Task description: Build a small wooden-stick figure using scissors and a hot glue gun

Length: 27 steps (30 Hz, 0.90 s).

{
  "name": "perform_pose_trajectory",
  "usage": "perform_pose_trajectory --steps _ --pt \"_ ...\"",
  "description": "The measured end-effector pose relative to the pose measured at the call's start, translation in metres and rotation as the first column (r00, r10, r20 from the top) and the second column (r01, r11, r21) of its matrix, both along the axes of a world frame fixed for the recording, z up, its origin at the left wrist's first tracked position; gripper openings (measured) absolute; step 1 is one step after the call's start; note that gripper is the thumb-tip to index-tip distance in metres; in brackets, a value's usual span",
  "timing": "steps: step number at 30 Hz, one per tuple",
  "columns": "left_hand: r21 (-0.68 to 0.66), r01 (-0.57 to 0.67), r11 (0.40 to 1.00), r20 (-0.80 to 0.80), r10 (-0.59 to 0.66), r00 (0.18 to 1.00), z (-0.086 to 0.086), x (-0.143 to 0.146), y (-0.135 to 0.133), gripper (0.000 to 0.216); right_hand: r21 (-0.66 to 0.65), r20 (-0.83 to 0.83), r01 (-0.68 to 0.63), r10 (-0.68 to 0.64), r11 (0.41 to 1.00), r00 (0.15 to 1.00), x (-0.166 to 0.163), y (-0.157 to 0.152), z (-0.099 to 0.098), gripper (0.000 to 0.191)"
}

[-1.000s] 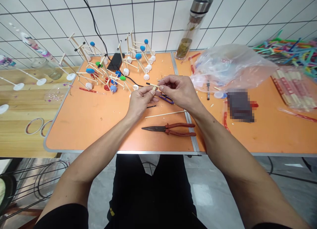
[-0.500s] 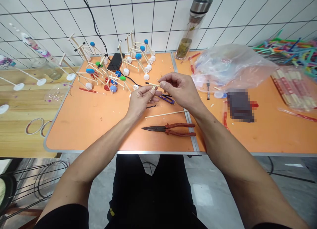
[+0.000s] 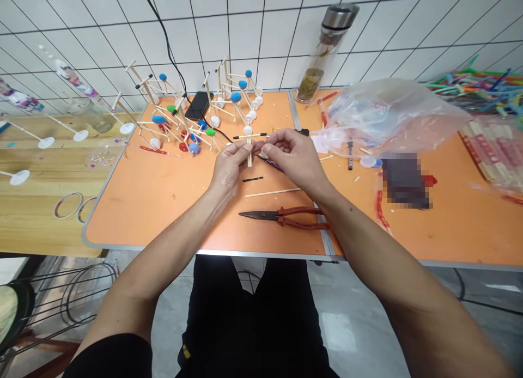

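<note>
My left hand [image 3: 232, 163] pinches a short pale wooden stick piece [image 3: 249, 157], held roughly upright between thumb and fingers. Just above it, a thin stick with black ends [image 3: 241, 136] runs crosswise; whether it is joined to the held piece I cannot tell. My right hand [image 3: 288, 152] is closed close to the left fingertips, thumb against forefinger, and anything in that pinch is hidden. Below the hands are a short black strip [image 3: 253, 179], a long thin stick [image 3: 272, 193] and red-handled long-nose pliers [image 3: 261, 215]. A purple-handled tool [image 3: 273, 164] is partly covered by the right hand.
Stick figures with coloured caps [image 3: 171, 119] stand at the back left, beside a black box [image 3: 199, 105]. A glass bottle [image 3: 311, 78] leans near the tiled wall. A plastic bag [image 3: 392, 116], packed sticks [image 3: 490, 144] and a blurred-out dark object [image 3: 406, 179] are on the right.
The stick with black ends, earlier near the right fingertips, now shows crosswise above the left hand's stick piece. Both hands stay close together. The view has shifted slightly.
</note>
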<state>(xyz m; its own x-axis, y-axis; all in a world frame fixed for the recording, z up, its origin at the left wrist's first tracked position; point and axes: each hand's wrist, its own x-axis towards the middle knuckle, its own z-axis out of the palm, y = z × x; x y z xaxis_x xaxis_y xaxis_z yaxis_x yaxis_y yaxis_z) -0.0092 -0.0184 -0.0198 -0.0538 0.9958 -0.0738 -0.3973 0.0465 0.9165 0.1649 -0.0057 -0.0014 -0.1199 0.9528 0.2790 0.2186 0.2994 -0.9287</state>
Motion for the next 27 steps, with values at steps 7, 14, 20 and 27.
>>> perform_pose_trajectory --steps 7,14,20,27 --pt "-0.05 0.0 0.999 0.061 0.003 0.998 -0.008 0.004 0.001 0.022 -0.108 -0.102 -0.179 0.168 0.978 0.98 -0.02 -0.004 -0.011 0.026" --pt "-0.046 0.021 0.999 0.066 -0.018 0.998 -0.008 0.008 -0.002 0.029 -0.124 -0.131 -0.193 0.177 0.973 0.975 -0.02 -0.004 -0.01 0.028" --pt "0.009 0.058 0.998 0.031 -0.058 0.998 0.001 -0.002 -0.005 0.047 -0.068 -0.064 -0.104 0.1 0.992 0.993 -0.009 0.0 -0.005 0.022" --pt "0.025 -0.042 0.999 -0.157 0.045 0.987 0.01 -0.026 0.007 0.044 -0.016 0.116 -0.028 0.03 0.999 0.993 0.004 0.001 0.002 0.016"
